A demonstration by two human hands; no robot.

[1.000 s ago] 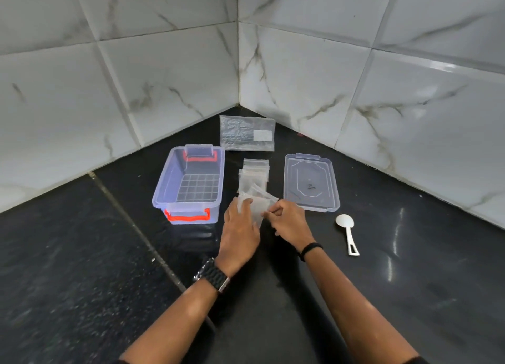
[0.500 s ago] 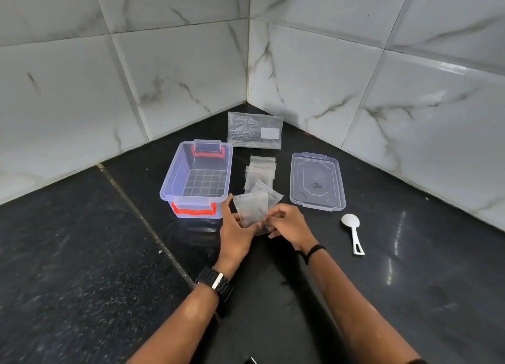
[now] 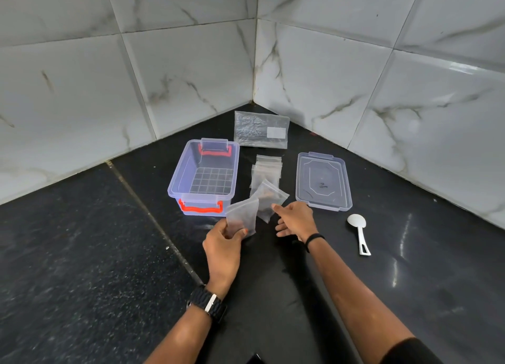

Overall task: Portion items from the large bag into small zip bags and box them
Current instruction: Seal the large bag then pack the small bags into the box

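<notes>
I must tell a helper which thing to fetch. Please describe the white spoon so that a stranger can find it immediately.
Start at the clear box lid lying flat on the black counter, right of the small bags. The white spoon lies just in front of it, beyond the right hand. It is the only solid white thing; everything nearby is clear plastic.

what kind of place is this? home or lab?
Probably a home kitchen corner, though that's a guess: a polished black stone countertop meets glossy white marble-look wall tiles at a corner, and a white plastic spoon lies beside a clear plastic storage box with orange latches. No lab gear is visible.
</notes>
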